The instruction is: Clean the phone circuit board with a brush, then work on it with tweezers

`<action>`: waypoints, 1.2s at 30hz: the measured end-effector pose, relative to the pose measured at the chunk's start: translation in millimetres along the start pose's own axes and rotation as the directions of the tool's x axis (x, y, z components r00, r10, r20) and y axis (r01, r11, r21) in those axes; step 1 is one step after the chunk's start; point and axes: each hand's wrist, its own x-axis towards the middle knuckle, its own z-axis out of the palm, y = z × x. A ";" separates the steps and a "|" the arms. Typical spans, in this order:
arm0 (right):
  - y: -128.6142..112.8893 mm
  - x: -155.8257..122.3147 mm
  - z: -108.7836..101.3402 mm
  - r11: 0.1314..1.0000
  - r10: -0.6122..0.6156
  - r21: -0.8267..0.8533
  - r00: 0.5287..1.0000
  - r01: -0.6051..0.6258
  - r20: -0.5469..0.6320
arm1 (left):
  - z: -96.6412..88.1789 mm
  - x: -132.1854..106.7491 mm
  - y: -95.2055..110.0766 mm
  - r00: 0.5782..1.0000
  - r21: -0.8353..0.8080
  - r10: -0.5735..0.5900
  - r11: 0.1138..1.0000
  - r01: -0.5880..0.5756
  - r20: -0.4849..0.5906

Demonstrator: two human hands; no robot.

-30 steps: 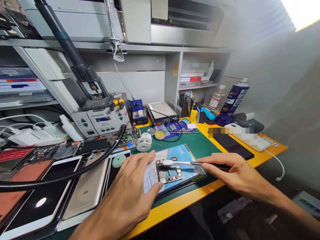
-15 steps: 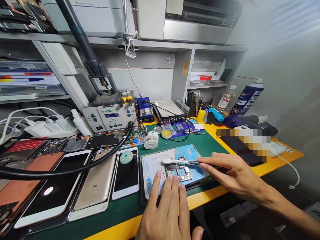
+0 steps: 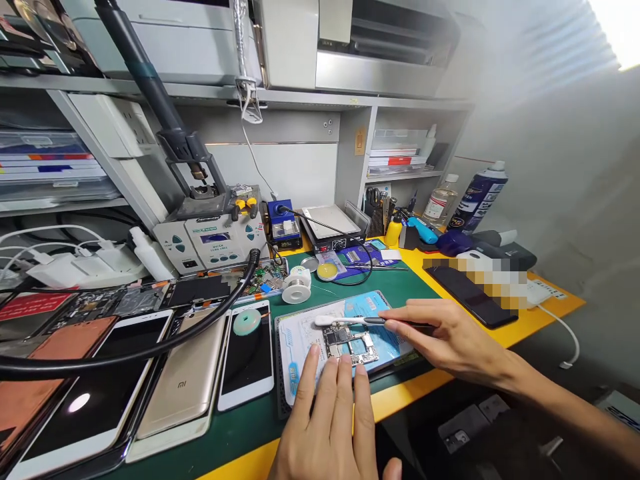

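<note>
A toothbrush (image 3: 365,321) with a white head and a dark grip is pinched in my right hand (image 3: 445,333). Its head lies along the far edge of a bare phone circuit board (image 3: 367,353), covering part of that edge. The board rests on a light blue and white work pad (image 3: 290,347). Stretched out and apart, the fingers of my left hand (image 3: 325,427) lie on the pad's near side, fingertips at the board's near edge. Whether they touch the board I cannot tell.
Several phones lie to the left, one white-framed phone (image 3: 247,360) beside the pad. A thick black hose (image 3: 200,330) arches over them from the rework station (image 3: 213,237). A solder spool (image 3: 297,290) stands behind the pad, a black phone (image 3: 470,293) to the right.
My view has shifted slightly. The toothbrush head has moved a little toward the board's far edge, covering more of it. My left hand stays in place on the pad.
</note>
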 end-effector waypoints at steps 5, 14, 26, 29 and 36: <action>-2.7 -9.1 -9.0 1.000 -0.014 0.011 0.996 0.013 0.093 | 0.8 -1.9 0.4 1.000 -0.004 -0.001 1.000 0.001 0.001; -3.1 -4.0 -5.6 1.000 0.001 0.028 0.997 -0.003 0.082 | 1.1 -4.2 2.4 1.000 -0.022 -0.009 1.000 0.009 0.007; 5.2 -5.6 -12.8 0.993 0.086 0.065 0.988 -0.095 0.128 | 3.2 -5.3 -0.5 0.999 -0.045 -0.046 0.998 0.046 0.003; 8.9 -5.0 -11.6 0.998 0.054 -0.018 0.998 -0.053 0.045 | 6.2 -5.8 -4.8 1.000 -0.045 -0.017 0.999 0.016 -0.011; 20.1 9.0 -19.5 0.975 0.210 0.061 0.974 -0.215 0.085 | 12.7 -13.9 -15.5 1.000 -0.056 0.002 0.998 -0.002 -0.001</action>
